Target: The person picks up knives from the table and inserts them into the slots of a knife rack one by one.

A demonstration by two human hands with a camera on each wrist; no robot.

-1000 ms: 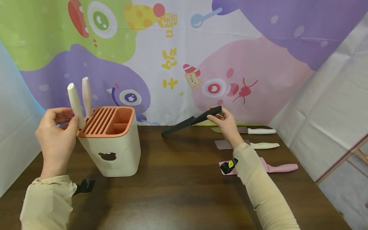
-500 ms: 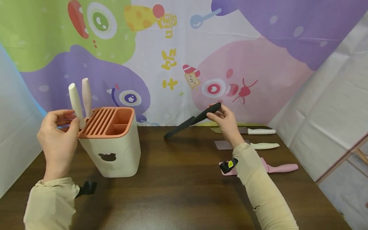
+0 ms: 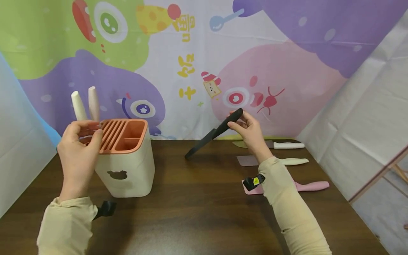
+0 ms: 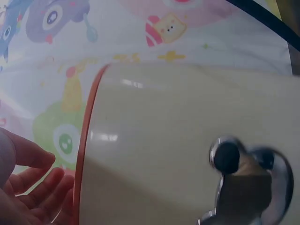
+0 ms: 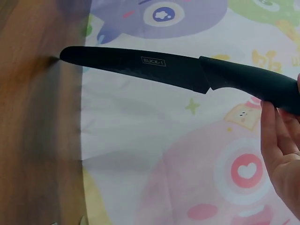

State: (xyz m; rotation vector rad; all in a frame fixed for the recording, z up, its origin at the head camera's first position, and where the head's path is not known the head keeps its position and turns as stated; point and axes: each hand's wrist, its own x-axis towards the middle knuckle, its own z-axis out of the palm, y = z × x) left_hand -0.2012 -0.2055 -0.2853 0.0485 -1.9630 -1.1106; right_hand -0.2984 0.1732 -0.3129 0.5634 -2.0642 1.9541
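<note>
My right hand [image 3: 251,132] pinches the handle of a black knife [image 3: 214,133], whose blade slants down to the left, its tip close to the table. In the right wrist view the black knife [image 5: 140,65] shows lettering on its blade. My left hand [image 3: 79,156] is over the left edge of the knife block [image 3: 127,177], a cream holder with an orange slotted top. Its fingers are loosely bent with nothing between them, as the left hand [image 4: 37,187] in the left wrist view shows. Behind it rise a cream knife handle [image 3: 78,106] and a pale pink knife handle [image 3: 94,102].
On the right of the brown table [image 3: 191,219] lie a white-handled knife [image 3: 288,145], a pale green-handled knife [image 3: 294,162] and a pink knife [image 3: 312,186], partly covered by the right arm. A cartoon cloth [image 3: 197,71] hangs close behind the table.
My left hand has let go of the cream knife handle and moved right, now covering its lower part. My right hand has raised the black knife's handle, and the blade slants more steeply.
</note>
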